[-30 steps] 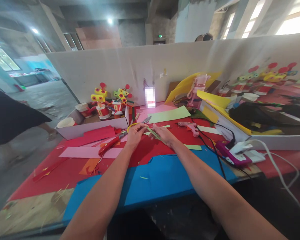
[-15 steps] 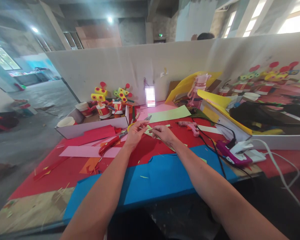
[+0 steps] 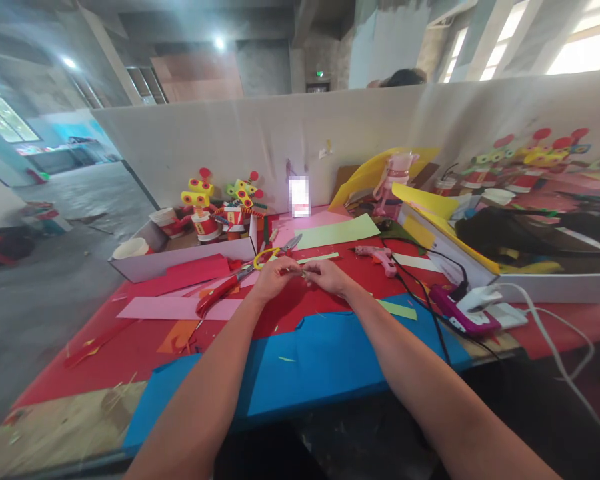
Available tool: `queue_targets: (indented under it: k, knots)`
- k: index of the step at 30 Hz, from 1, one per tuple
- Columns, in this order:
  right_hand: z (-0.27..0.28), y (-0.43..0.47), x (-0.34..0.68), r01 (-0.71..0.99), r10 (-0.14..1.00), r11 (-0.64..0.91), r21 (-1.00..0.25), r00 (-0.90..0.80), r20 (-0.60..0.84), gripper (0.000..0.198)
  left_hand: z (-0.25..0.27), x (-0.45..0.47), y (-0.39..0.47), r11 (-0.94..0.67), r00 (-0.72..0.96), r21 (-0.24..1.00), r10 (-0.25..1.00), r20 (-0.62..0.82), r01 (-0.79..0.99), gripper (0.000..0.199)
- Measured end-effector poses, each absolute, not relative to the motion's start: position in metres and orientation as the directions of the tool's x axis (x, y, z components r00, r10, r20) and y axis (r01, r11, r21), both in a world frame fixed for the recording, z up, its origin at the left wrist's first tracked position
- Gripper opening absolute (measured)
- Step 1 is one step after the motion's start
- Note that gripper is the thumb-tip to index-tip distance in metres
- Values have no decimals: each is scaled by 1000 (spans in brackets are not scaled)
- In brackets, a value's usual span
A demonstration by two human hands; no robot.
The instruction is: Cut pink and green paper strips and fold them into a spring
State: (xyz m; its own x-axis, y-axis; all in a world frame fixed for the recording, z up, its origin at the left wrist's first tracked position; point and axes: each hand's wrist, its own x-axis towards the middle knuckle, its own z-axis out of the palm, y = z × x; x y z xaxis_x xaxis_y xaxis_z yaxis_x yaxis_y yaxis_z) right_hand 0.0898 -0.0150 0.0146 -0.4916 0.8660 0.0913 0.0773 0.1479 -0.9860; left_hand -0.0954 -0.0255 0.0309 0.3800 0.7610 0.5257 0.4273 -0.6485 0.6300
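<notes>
Since half a second ago both hands have dropped slightly toward the near edge and their fingertips have drawn in, baring more of the scissors' yellow handle. Far left, the white-walled box (image 3: pixel 195 259) borders the work area, with a pink strip (image 3: pixel 153 308) before it and a red-handled tool (image 3: pixel 216 298) lying slantwise left of the hands. The scissors (image 3: pixel 266 255) lie just beyond the left hand (image 3: pixel 273 279), leaving little room there. Its fingers pinch a small light-green piece (image 3: pixel 305 272), mostly hidden between the two sets of fingertips; the right hand (image 3: pixel 327 277) pinches it too. Below them the blue sheet (image 3: pixel 320 360) gives a broad flat stretch to the table's front edge. Right of the hands lie the glue gun (image 3: pixel 380 257) and a green strip (image 3: pixel 399 309); cords and the purple power block (image 3: pixel 463 310) hem that side.
</notes>
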Motion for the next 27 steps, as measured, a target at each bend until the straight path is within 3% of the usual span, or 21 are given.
queue_targets:
  k: [5,15,19,27]
  knots:
    - [8,-15,91,39,865,155,-987,-487,117,12,29,-94,-28,-582,331,651,813,479,487,11]
    - [8,-9,92,123,875,199,-972,-469,120,11,20,-92,-25,-592,365,657,806,467,467,10]
    - [8,-11,90,176,894,237,-955,-423,144,19,26,-89,-27,-610,372,631,792,484,479,13]
    - [14,-16,96,107,864,237,-966,-477,159,30,27,-90,-28,-643,364,613,766,530,459,14]
